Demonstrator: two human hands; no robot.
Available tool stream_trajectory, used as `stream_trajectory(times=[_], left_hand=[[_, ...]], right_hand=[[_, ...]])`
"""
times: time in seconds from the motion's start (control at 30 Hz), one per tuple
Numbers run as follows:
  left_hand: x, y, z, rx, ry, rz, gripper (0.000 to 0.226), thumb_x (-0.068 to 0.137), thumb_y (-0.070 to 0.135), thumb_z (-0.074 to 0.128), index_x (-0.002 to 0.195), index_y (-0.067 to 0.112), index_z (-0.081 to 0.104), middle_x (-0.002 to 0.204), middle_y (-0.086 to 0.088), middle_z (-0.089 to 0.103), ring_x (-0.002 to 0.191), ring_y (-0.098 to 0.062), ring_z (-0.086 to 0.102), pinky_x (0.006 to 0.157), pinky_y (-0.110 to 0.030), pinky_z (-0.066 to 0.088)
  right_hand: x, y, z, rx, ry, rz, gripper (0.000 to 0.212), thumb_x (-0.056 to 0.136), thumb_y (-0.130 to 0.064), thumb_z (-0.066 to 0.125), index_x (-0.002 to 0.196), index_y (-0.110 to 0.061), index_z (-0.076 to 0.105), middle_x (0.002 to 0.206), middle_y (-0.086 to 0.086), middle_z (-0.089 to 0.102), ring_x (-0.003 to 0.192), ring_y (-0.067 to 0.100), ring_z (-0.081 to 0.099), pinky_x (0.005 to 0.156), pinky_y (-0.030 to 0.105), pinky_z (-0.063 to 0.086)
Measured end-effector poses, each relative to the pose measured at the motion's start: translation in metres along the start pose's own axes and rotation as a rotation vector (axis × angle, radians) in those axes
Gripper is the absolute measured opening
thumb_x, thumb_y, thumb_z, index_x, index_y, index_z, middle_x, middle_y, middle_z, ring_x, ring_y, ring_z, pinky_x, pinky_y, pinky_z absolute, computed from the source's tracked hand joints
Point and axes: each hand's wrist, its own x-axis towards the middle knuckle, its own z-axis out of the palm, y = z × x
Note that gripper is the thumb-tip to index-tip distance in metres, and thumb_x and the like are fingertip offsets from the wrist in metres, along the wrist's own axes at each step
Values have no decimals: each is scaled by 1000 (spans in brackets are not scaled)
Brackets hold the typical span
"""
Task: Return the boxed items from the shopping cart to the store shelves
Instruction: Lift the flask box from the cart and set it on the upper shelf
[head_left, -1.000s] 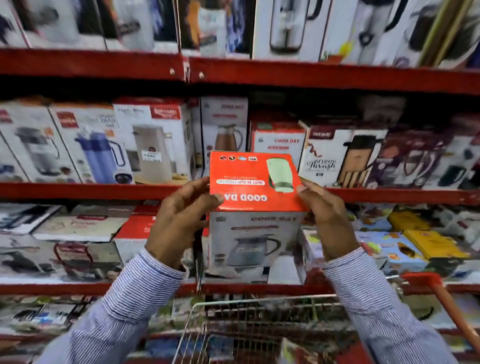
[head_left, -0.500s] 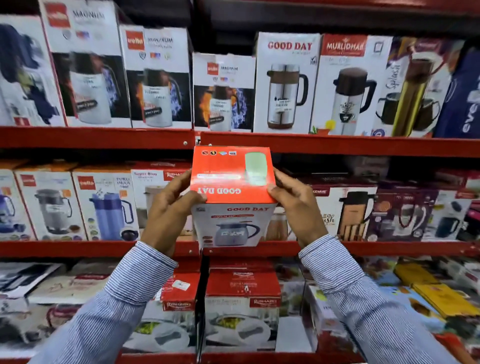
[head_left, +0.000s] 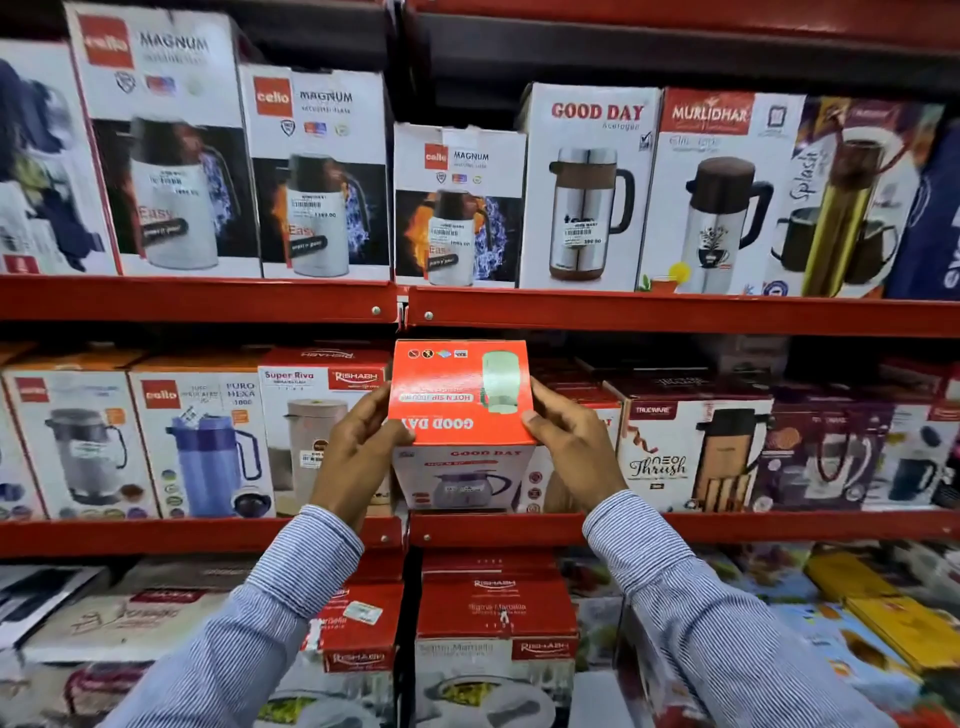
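Observation:
I hold a Good Day box (head_left: 460, 410) with an orange-red top and a white front showing a jug. My left hand (head_left: 353, 457) grips its left side and my right hand (head_left: 576, 452) grips its right side. The box is at the middle shelf (head_left: 208, 535), at the gap between a Rishabh box (head_left: 317, 415) on the left and a Trueware box (head_left: 685, 447) on the right. Whether its base rests on the shelf is hidden by my hands. The shopping cart is out of view.
The top shelf (head_left: 675, 312) carries Cello Magnum boxes (head_left: 322, 171), a tall Good Day flask box (head_left: 587, 187) and a Murlidhar box (head_left: 722, 192). Below the middle shelf stand red Rishabh boxes (head_left: 493, 618) and flat packs. Boxes stand close on both sides of the held one.
Both hands have carried the box up and forward from above the cart to the middle shelf's gap. My view has risen, and the cart has dropped out of sight.

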Motion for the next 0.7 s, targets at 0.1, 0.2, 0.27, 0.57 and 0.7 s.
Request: stream_trajectory(times=[0.1,0.2,0.27,0.57,0.7], left_hand=[[10,-8,-1,-3,-5,-29,47,88,1,52,129,24,57,109,0,71,98,-19,68,70,-23,57],[19,-12,0,38,5,-32,47,89,5,53,132,25,55,111,2,71,102,-20,68,81,-33,55],[26,-12,2,72,8,-22,47,90,6,54,133,26,54,112,5,70,104,-17,66,88,-38,54],[62,-6,14,673,85,140,34,93,25,57,125,17,47,111,-5,68,81,-12,61,69,-23,48],[70,-9,23,753,16,103,54,89,24,63,139,15,41,129,-10,63,112,-26,61,97,-35,48]], right_hand=[[13,10,2,-29,-3,27,47,91,-26,54,137,-30,50,135,-8,61,123,7,56,107,40,46],[23,17,4,-49,-12,42,46,92,-26,54,137,-27,51,130,-4,65,119,12,60,105,43,48],[32,22,6,-70,3,48,50,88,-37,55,136,-27,51,127,-4,66,116,13,62,103,45,49],[80,16,12,-351,158,-5,23,90,-35,58,106,-22,67,104,1,74,99,16,67,92,37,54],[90,15,15,-546,70,-40,27,96,-27,47,109,-15,67,102,11,74,88,23,66,76,26,46]])
